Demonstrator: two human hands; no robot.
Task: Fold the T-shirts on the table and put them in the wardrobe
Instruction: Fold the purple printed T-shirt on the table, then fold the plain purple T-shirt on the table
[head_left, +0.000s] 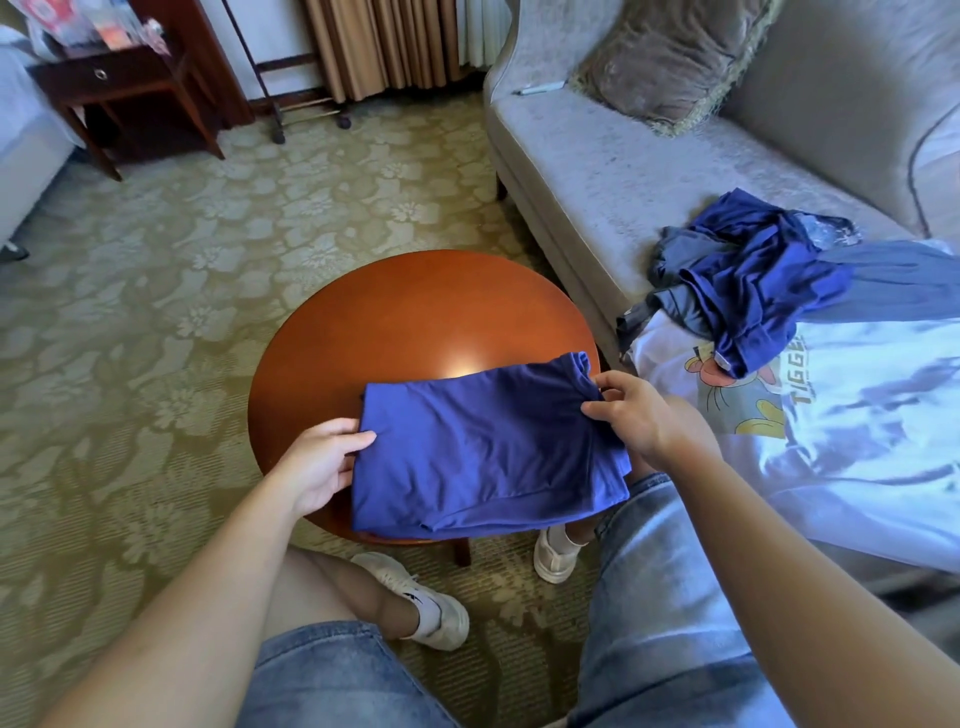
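A blue T-shirt (483, 447), folded into a rough rectangle, lies on the near part of a round wooden table (410, 312) and hangs slightly over its front edge. My left hand (324, 462) grips the shirt's left edge, fingers over the cloth. At the upper right corner my right hand (631, 410) pinches the fabric. On the sofa to the right lie a crumpled blue T-shirt (753, 280) and a white printed T-shirt (852, 431), with a grey garment (670, 304) between them.
A grey sofa (597, 171) with a cushion (670, 57) stands at the right. Patterned carpet (156, 312) surrounds the table. A dark wooden nightstand (124, 88) and a wheeled rack (280, 114) stand at the back left. My knees and shoes are below the table.
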